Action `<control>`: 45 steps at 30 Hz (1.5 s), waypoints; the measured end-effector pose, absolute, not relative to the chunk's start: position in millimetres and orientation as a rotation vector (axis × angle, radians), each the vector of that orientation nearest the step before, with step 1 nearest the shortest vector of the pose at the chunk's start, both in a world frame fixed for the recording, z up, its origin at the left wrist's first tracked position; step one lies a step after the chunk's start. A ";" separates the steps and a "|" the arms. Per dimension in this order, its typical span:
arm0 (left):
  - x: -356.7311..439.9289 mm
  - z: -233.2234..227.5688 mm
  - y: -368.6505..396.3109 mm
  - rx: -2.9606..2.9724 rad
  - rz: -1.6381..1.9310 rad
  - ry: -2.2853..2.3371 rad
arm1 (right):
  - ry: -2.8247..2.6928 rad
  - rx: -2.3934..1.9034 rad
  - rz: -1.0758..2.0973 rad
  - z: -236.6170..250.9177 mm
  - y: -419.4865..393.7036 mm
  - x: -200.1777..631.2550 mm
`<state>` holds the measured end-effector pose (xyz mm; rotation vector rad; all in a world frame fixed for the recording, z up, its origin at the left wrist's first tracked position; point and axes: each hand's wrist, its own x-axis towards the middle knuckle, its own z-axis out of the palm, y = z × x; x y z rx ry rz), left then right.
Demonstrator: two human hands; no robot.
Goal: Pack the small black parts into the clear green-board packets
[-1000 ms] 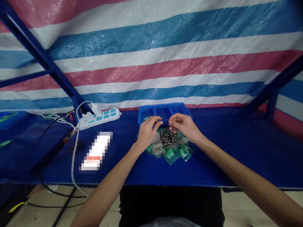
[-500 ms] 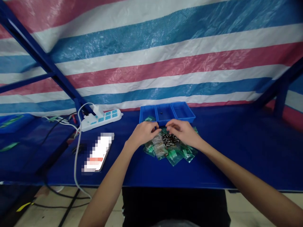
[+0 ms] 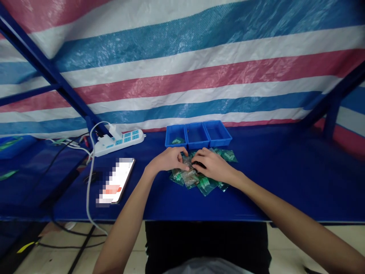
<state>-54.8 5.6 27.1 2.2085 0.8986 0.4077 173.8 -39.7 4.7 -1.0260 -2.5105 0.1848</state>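
Where small clear and green packets [image 3: 199,179] lie heaped on blue table [image 3: 270,182], just before three-part blue tray [image 3: 198,135]: left hand [image 3: 168,160] and right hand [image 3: 212,165] palm-down on heap, fingers curled; held item, if any, impossible to tell.

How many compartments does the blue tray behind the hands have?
3, side by side in the blue tray: the left one holds a small green packet, the middle and right ones look nearly bare. None seems hidden.
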 end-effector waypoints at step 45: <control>-16.6 23.7 -15.5 2.553 1.156 0.973 | -1.576 -1.076 0.743 8.0 -36.8 172.4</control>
